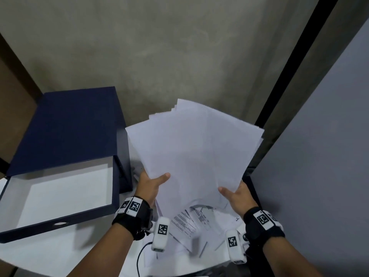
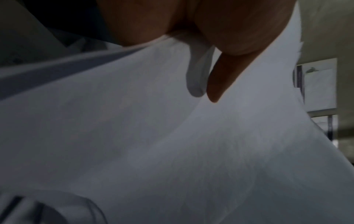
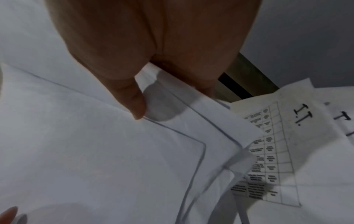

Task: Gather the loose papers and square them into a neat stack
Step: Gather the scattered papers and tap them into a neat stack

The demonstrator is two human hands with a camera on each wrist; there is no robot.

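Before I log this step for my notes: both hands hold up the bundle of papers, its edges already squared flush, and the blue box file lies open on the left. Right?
Not quite. The left hand and right hand do hold the bundle of papers, and the blue box file lies open on the left, but the sheets are fanned, their far corners staggered, as the head view shows.

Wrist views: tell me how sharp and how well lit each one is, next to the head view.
Left wrist view: dim, soft and grainy, the left hand a dark shape against the white paper sheets. Right wrist view: brighter, edges smeared, though the printed table sheet shows its grid; the right hand throws a shadow. Head view: evenly lit, sharpest, with straight edges bowed near the dark blue open box file.
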